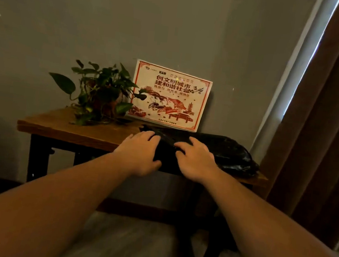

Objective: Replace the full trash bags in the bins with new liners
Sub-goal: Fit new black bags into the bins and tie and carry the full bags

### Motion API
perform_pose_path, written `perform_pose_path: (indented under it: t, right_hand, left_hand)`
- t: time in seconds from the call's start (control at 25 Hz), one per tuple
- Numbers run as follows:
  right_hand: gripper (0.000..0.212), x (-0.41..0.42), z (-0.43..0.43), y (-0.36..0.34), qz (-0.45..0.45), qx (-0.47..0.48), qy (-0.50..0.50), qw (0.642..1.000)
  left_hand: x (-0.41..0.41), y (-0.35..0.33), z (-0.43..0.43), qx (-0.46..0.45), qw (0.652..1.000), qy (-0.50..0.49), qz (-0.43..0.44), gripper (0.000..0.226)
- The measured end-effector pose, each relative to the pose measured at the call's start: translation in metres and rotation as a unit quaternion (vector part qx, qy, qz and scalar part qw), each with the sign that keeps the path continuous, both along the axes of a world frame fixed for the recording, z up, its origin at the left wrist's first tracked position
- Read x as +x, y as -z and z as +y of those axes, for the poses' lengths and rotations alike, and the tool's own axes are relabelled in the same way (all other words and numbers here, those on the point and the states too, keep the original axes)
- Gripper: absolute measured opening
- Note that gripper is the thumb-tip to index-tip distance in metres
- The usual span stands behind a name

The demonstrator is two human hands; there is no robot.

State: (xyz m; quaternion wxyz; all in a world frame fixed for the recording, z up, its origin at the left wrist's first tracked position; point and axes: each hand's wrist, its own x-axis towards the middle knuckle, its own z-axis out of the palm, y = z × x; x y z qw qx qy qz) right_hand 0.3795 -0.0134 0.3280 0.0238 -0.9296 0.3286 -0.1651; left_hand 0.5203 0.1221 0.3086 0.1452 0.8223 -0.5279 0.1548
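A red-bordered placard (169, 96) is standing at the tabletop's (62, 126) twelve o'clock edge, reading "创文明城市 建和谐社会"; its smaller print is illegible.

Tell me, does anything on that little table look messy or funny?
Mostly tidy. The odd bit is the black plastic bags, lying crumpled on the wooden table under the left hand and right hand, bulging over its right edge. The plant and sign stand upright.

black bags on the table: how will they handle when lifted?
The black bags look like thin, glossy film, so probably floppy and slippery. They lie flat and crumpled on the table, so likely light. Both hands press on them; layers may slide apart.
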Motion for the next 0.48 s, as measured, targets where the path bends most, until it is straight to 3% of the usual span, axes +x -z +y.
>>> perform_pose_path:
  t: [0.12, 0.2, 0.24, 0.36, 0.48]
  right_hand:
    - [0.063, 0.039, -0.014, 0.0, 0.113, 0.033, -0.015, 0.993]
    - [0.07, 0.058, -0.012, 0.01, 0.192, 0.024, -0.024, 0.981]
    - [0.067, 0.063, -0.01, 0.013, 0.188, 0.015, -0.022, 0.982]
    - [0.049, 0.066, -0.008, 0.013, 0.013, 0.024, -0.022, 0.999]
    - [0.031, 0.05, -0.004, 0.003, -0.191, -0.025, -0.008, 0.981]
  left_hand:
    - [0.029, 0.026, -0.025, 0.058, 0.997, -0.016, 0.05, 0.096]
    - [0.041, 0.05, -0.026, 0.004, 0.998, -0.018, 0.062, 0.102]
    - [0.045, 0.058, -0.024, -0.029, 0.998, -0.018, 0.052, 0.103]
    - [0.048, 0.071, -0.024, -0.042, 0.999, -0.019, -0.027, 0.104]
    - [0.046, 0.074, -0.025, -0.039, 0.996, -0.019, -0.082, 0.102]
